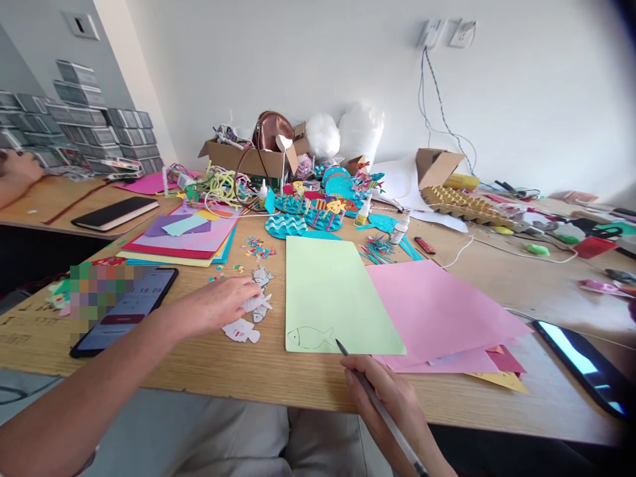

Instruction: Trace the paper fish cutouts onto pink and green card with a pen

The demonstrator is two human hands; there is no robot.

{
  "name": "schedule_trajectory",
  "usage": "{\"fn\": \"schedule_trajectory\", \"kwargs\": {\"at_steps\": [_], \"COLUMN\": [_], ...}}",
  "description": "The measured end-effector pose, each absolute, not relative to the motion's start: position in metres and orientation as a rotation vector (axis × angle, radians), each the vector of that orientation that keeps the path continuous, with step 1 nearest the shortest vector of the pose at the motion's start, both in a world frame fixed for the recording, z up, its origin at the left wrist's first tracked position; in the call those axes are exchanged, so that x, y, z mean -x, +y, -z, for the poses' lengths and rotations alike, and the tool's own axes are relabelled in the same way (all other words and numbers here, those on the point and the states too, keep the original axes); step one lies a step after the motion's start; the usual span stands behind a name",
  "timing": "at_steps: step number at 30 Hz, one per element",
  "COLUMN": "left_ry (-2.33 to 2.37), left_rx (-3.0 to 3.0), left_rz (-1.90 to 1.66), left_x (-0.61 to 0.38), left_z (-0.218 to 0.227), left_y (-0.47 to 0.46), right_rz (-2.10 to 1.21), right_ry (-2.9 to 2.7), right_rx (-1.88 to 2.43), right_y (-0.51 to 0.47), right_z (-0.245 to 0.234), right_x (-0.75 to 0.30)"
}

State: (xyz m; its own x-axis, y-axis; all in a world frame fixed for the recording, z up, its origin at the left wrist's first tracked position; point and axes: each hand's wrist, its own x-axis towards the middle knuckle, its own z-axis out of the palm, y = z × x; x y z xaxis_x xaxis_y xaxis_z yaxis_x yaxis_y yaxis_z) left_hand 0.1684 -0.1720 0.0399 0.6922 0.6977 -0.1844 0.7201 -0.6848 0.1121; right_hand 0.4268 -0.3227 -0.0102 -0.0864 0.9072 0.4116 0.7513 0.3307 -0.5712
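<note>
My right hand [385, 397] is closed around a pen [382, 411], its tip by the tail of a fish outline drawn in the lower left corner of a light green sheet [328, 285]. My left hand [228, 305] is over a small group of white paper fish cutouts [261, 313] left of the sheet. Its fingers are bent together on one cutout, and the fingertips are partly hidden. Another cutout with red marks [241, 331] lies just below that hand.
Pink sheets [437, 311] lie right of the green one, near a phone [581, 368]. Another phone [124, 315] and stacked coloured paper [179, 248] are at left. Glue bottles [399, 230], blue paper crafts [285, 226] and a cardboard box [238, 158] stand behind. Another person's hand [20, 169] shows far left.
</note>
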Motion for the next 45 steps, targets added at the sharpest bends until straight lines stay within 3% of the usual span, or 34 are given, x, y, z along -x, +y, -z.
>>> {"fn": "schedule_trajectory", "kwargs": {"at_steps": [10,29,45], "left_ry": [1.153,0.821,0.752], "left_rx": [-2.786,-2.944,-2.882], "left_rz": [0.071,0.461,0.355], "left_x": [-0.144,-0.2,-0.198], "left_z": [-0.043,-0.039,-0.04], "left_y": [-0.162,-0.127,-0.109], "right_rz": [-0.271,-0.254,-0.329], "right_ry": [-1.839,-1.909,-1.863], "right_rx": [1.432,1.451,1.46], "right_y": [-0.322,-0.324,-0.323], "right_z": [0.015,0.017,0.019], "right_x": [-0.425,-0.429,-0.426]}}
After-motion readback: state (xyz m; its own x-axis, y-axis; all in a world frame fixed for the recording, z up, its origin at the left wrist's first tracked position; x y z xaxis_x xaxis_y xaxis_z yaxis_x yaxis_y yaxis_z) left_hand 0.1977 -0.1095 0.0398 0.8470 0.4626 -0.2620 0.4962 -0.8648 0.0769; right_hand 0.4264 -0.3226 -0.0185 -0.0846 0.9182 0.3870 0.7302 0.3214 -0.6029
